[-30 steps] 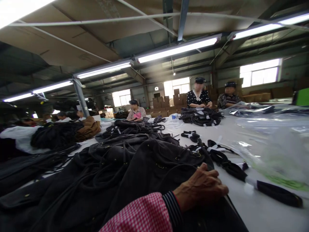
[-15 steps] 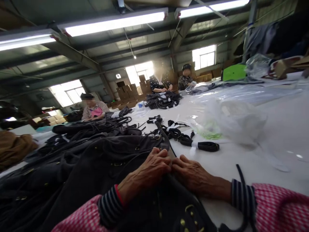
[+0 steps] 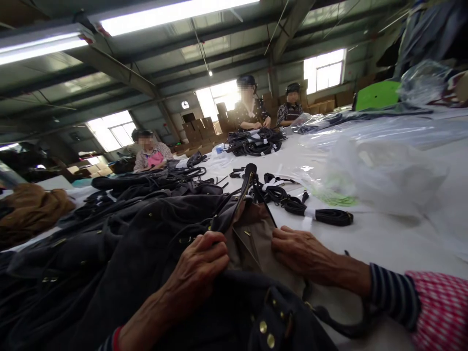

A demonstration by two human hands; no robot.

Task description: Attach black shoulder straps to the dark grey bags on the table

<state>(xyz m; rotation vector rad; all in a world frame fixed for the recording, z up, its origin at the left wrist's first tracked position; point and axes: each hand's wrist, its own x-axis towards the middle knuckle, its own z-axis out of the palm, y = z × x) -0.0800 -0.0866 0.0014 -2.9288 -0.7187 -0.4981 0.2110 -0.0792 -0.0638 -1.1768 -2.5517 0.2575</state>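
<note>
A black bag [image 3: 234, 302] with brass-coloured studs lies in front of me, its zipped mouth spread apart. Inside it a brown lining [image 3: 263, 229] shows, with a small zip pull on an inner pocket. My left hand [image 3: 201, 258] is closed on the near-left edge of the opening. Across from it, my right hand [image 3: 303, 251] pinches the right edge. The fingertips of both hands are partly hidden by the cloth. A dark strap [image 3: 340, 319] hangs beside my right wrist.
More black bags [image 3: 109, 229] are heaped to the left, near brown cloth [image 3: 36, 209]. Bundled black straps [image 3: 334, 217] lie beyond my right hand on the white table [image 3: 383, 243]. Clear plastic [image 3: 387, 175] is at right. Several people sit or stand at the far side.
My hands, close together before, have moved apart, left hand to the left and right hand to the right. The bag's mouth has opened and its brown lining has come into view.
</note>
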